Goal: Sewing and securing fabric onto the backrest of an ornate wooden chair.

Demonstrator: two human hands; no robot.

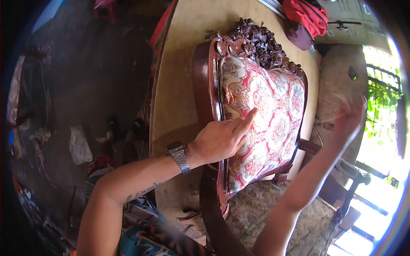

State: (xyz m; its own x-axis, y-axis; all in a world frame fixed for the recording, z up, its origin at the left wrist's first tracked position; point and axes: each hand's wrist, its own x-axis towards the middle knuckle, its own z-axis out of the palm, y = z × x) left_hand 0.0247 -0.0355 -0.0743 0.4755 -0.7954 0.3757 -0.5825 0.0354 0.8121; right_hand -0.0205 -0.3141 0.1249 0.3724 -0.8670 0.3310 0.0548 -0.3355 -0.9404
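A carved dark-wood chair [205,81] lies against a wooden board, its padded back [269,111] covered in red and cream floral fabric. My left hand [224,136], with a metal watch on the wrist, rests on the edge of the padded back, the index finger stretched out and pressing the fabric beside the frame. My right hand [350,117] is raised to the right of the chair, blurred, and seems to pull a thin thread; I cannot tell what it grips. The chair's seat [277,209] in duller fabric lies below.
A large plywood board [179,85] stands behind the chair. A red bag [305,17] hangs at the top right. A barred window [384,98] lets in bright light at the right. Clutter covers the dark floor [81,141] at the left.
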